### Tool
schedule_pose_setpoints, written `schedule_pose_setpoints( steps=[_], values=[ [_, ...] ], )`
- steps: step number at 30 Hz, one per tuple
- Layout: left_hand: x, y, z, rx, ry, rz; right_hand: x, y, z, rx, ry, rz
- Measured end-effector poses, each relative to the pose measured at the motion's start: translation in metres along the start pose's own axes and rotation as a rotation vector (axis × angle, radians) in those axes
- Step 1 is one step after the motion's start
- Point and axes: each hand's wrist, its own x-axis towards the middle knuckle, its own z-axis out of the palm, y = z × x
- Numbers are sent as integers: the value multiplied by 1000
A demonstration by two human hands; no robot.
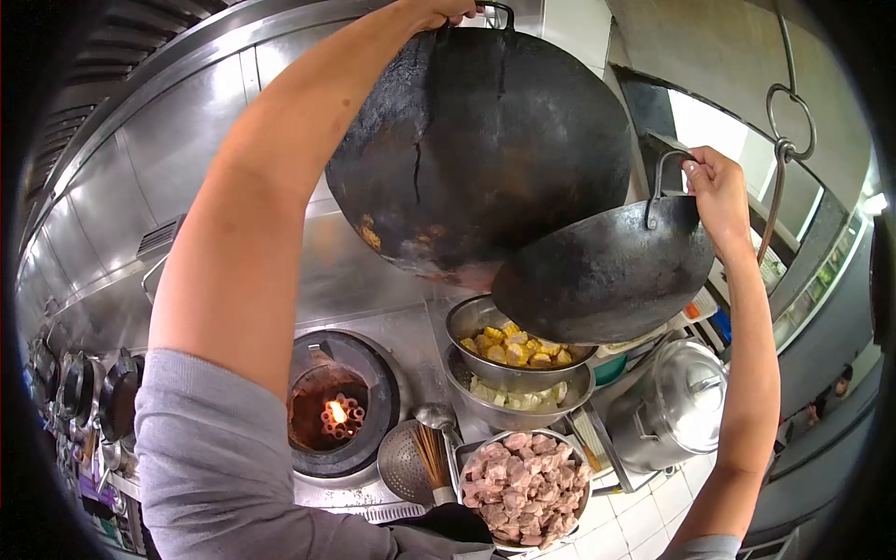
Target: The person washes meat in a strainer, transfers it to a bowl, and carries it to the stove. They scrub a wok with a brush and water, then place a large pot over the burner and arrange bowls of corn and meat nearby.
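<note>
- Both grips are closed on loop handles: the left hand [446, 11] is curled around the top handle of a large, blackened, round-bottomed iron wok [476, 149], while the right hand [714, 187] pinches the thin wire handle of a smaller dark steel wok [602, 275].
- Landmark: the round gas burner well [341, 406] with a small flame lit at its bottom. The large wok hangs high above and to the right of it, tilted nearly on edge with its sooty underside towards the camera; the smaller wok hangs lower and further right, its rim overlapping the large wok's lower edge.
- Right of the burner, directly beneath the smaller wok, stand two stacked steel bowls, the upper with yellow fried cubes [518, 350], the lower with pale cut vegetable [523, 397]. Nearer the camera sits a steel bowl of raw diced meat [525, 485], with a perforated steel skimmer [411, 462] beside it.
- Risk: each heavy pan hangs from one handle only. I judge a slip of the right fingers would drop the small wok onto the bowls and scatter food.
- Risk: soot or residue from either underside may flake into the open bowls.
- Risk: the two woks may knock together, jarring one grip loose.
- Risk: the left sleeve passes over the lit burner.
- A lidded steel pot [677, 401] stands far right of the burner.
</note>
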Motion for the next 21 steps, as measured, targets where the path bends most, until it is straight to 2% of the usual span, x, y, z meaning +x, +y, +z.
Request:
schedule_pose_setpoints(
  steps=[2,3,9,12,16,19,21],
  values=[
    [9,-10,-7,-54,-28,43,1,1,4,26,-3,14],
    [16,-17,-15,-298,-163,-116,1,3,7,41,-2,15],
    [-17,-6,14,69,3,-49,3,2,12,59,-16,-8],
    [-20,-6,26,37,15,-12,0,-1,16,59,-12,-4],
    [-16,-3,34,158,57,-26,-2,0,17,63,-17,5],
    [-48,26,37,228,104,-141,1,-1,20,39,-6,-5],
    [-46,18,33,260,131,-127,7,-4,22,22,11,-26]
  ],
)
